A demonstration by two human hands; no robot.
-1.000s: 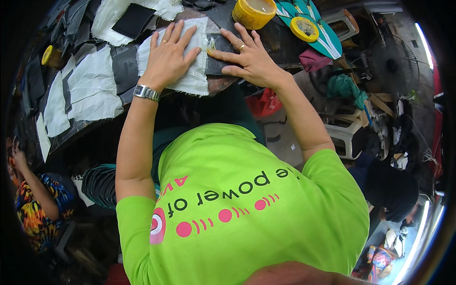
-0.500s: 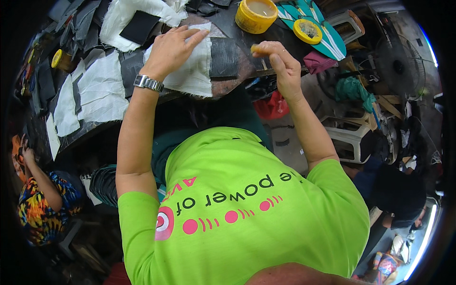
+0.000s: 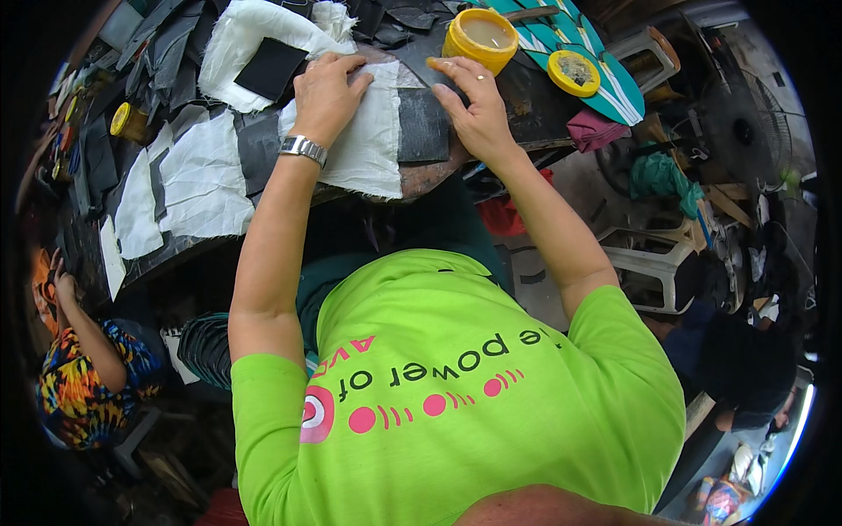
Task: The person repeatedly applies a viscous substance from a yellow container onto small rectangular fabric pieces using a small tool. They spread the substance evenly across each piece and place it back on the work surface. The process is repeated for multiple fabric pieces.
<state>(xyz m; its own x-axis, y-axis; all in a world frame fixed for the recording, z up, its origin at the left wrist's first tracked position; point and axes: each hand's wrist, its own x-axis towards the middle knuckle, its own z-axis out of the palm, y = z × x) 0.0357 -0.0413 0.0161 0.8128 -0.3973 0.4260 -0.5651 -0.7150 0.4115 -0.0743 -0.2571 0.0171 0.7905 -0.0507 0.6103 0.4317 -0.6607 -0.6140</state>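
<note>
The left hand (image 3: 326,95) lies on the upper part of a frayed white cloth piece (image 3: 373,145), which spreads below and to the right of its fingers; its thumb stands apart from its index finger, while the other fingertips are hidden behind the knuckles, so I cannot tell whether they pinch the cloth or only press it; the right hand (image 3: 476,110) is beyond the cloth's right edge, thumb and index finger apart with nothing visible between them, and whether its fingertips touch the tabletop (image 3: 537,120) I cannot tell. The work looks partway along: the cloth piece is already laid out and fairly flat under the left fingers; the dark rectangular sheet (image 3: 424,125), just below the right fingertips and against the cloth's right edge, shows a bare face, so that part seems left uncovered; whether the sheet runs under the cloth cannot be told. Farther to the left of the left fingers, another white cloth panel (image 3: 206,171) already lies spread, with a dark strip (image 3: 260,153) bare between the two cloths; above and left of those fingers, a black square (image 3: 270,70) rests on a rumpled white cloth (image 3: 230,57), seemingly unworked; just above the right fingers, the yellow tub (image 3: 491,61) stands uncovered, pale contents showing, its work apparently unfinished.
</note>
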